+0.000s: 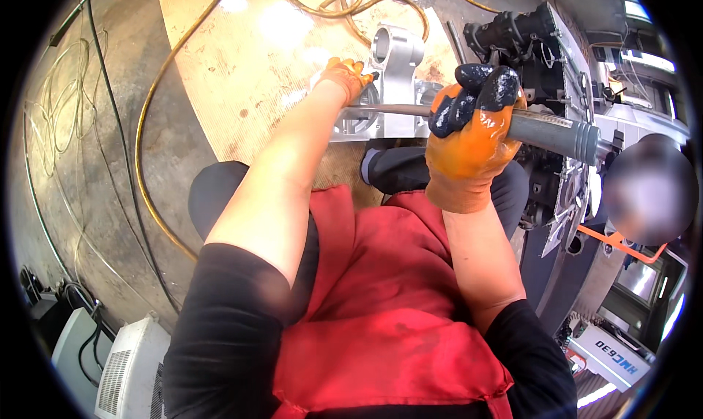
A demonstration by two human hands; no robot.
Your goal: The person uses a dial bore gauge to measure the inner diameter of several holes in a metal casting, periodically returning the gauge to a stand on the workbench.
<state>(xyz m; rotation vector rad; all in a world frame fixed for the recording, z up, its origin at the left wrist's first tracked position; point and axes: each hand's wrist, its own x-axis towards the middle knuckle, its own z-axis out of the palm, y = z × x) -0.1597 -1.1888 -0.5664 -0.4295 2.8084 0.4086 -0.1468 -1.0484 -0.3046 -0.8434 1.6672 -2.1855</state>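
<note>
A silver machined metal part (396, 90) with a round bored lug stands on the cardboard in front of me. My left hand (347, 80), in an orange glove, reaches out to its left side, fingers bent over it; their tips are partly hidden. My right hand (472, 137), in an orange glove with wet-looking black fingers, is wrapped round a grey cylindrical power tool (553, 135). From its front, a long thin metal shaft (395, 109) runs left across the part. The shaft's far end lies by my left wrist, and I cannot make out its tip.
Stained cardboard (220, 75) covers the floor, with a coiled yellow hose (150, 119) across it. A large black machine assembly (538, 60) stands close on the right, near an orange bar (622, 245). A white vented box (128, 368) sits at lower left.
</note>
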